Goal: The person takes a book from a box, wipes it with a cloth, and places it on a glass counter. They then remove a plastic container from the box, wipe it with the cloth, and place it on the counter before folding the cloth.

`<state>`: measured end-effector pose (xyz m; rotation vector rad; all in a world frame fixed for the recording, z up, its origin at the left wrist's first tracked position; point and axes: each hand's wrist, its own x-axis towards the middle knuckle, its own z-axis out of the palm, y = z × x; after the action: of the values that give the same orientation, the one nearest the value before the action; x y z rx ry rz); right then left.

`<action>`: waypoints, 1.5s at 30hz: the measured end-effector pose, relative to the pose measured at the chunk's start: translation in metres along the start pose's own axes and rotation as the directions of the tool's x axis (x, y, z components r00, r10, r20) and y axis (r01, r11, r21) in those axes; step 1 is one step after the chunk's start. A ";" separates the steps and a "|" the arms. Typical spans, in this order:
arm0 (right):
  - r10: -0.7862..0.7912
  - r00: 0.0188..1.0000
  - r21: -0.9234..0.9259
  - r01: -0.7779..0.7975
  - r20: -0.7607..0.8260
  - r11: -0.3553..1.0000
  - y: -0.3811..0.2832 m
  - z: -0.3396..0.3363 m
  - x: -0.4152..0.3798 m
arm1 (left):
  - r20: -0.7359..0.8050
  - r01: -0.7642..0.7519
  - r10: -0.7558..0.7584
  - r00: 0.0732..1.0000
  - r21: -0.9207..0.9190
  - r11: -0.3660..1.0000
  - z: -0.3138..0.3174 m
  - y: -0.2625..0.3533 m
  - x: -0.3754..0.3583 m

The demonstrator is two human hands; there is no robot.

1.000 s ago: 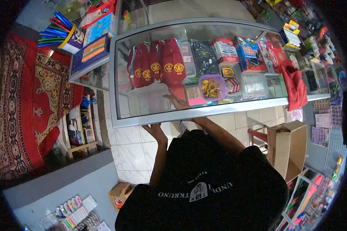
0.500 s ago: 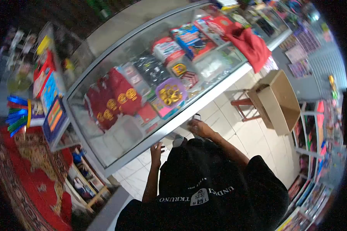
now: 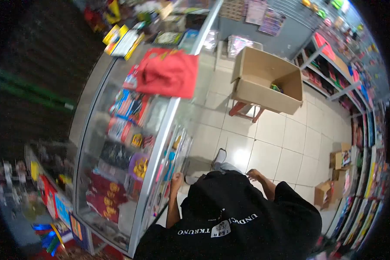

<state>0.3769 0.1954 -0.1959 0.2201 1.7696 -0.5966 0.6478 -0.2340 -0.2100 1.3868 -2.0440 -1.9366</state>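
My left hand (image 3: 176,180) is beside the lower front of the glass display counter (image 3: 160,143), near its sliding panes; its fingers are small and blurred, and I cannot make out whether it touches them. On the other side of my black shirt, my right hand (image 3: 254,175) hangs over the tiled floor with fingers loosely bent, and nothing shows in it. A red cloth (image 3: 171,74) lies on the counter's far part. Under the glass are maroon garments (image 3: 106,197) and a purple bowl of yellow items (image 3: 139,166).
An open cardboard box (image 3: 268,93) rests on a red stool (image 3: 245,112) ahead. Shelves with goods (image 3: 333,82) line the right side, with smaller cardboard boxes (image 3: 329,190) on the floor beside them. A dark shutter (image 3: 34,78) is at the left.
The view has turned to the right, so the counter now runs along my left and the box is ahead. My right hand has moved away from the counter and lowered beside my body.
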 end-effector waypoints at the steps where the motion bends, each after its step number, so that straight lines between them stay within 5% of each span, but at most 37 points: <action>1: -0.013 0.999 0.059 0.015 -0.046 0.998 -0.002 -0.001 -0.006 | 0.024 0.170 -0.169 0.985 -0.130 0.977 0.007 -0.007 0.011; 2: -0.039 0.997 0.095 0.046 -0.071 0.994 -0.001 -0.004 -0.004 | 0.109 0.273 -0.253 0.961 -0.279 0.921 0.010 -0.022 0.020; 3: -0.077 0.992 0.118 0.089 -0.101 0.989 -0.007 -0.009 -0.011 | 0.093 0.467 -0.458 0.884 -0.198 0.862 0.028 -0.071 0.049; 4: -0.112 0.985 0.137 0.130 -0.135 0.982 -0.010 -0.017 -0.019 | 0.159 0.469 -0.446 0.881 -0.151 0.870 0.025 -0.065 0.042; 7: -0.172 0.955 0.193 0.221 -0.242 0.956 0.013 -0.029 0.024 | 0.212 0.358 -0.401 0.891 0.216 0.908 0.051 -0.037 0.044; 9: -0.092 0.967 0.399 0.183 -0.237 0.898 0.013 -0.041 0.015 | 0.248 0.251 -0.345 0.905 0.343 0.905 0.068 -0.019 0.060; 17: 0.080 0.976 0.626 0.065 -0.201 0.777 0.035 -0.059 0.029 | 0.424 -0.287 0.082 0.902 0.448 0.847 0.157 0.101 0.143; 20: 0.049 0.981 0.701 0.098 -0.186 0.706 0.036 -0.060 0.041 | 0.339 0.017 -0.219 0.915 0.510 0.860 0.193 0.182 0.153; 23: 0.032 0.951 0.607 0.170 -0.308 0.776 0.032 -0.064 0.047 | 0.435 -0.379 0.201 0.878 0.374 0.847 0.217 0.205 0.193; 26: -0.019 0.923 0.522 0.235 -0.385 0.820 0.044 -0.072 0.077 | 0.333 -0.466 0.369 0.868 0.287 0.837 0.251 0.246 0.218; 29: -0.056 0.920 0.565 0.285 -0.388 0.775 0.063 -0.088 0.106 | 0.345 -0.160 0.084 0.935 0.198 0.967 0.281 0.303 0.227; 32: 0.025 0.923 0.557 0.210 -0.384 0.804 0.030 -0.136 0.071 | 0.234 -0.305 0.238 0.943 0.311 0.900 0.320 0.375 0.203; 35: -0.029 0.863 0.398 0.261 -0.504 0.879 0.008 -0.189 0.085 | 0.242 -0.601 0.552 0.798 0.253 0.758 0.345 0.398 0.231; 38: -0.088 0.915 0.461 0.279 -0.393 0.843 -0.010 -0.256 0.097 | 0.087 -0.183 0.209 0.974 -0.248 0.952 0.374 0.461 0.222; 40: -0.272 0.958 0.079 0.279 -0.096 0.957 -0.078 -0.338 0.055 | 0.148 -0.408 0.430 0.891 -0.157 0.899 0.397 0.456 0.264; 42: -0.443 0.895 -0.142 0.445 0.043 0.884 -0.116 -0.368 0.035 | 0.263 -0.554 0.540 0.799 -0.026 0.832 0.406 0.451 0.272; 45: -0.610 0.785 -0.035 0.616 0.109 0.787 -0.181 -0.391 -0.011 | 0.399 -0.680 0.568 0.720 0.241 0.693 0.419 0.484 0.253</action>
<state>-0.0322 0.2396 -0.0673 -0.4562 1.7562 -0.9909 -0.0133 -0.1169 -0.0577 0.2650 -2.6446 -1.5453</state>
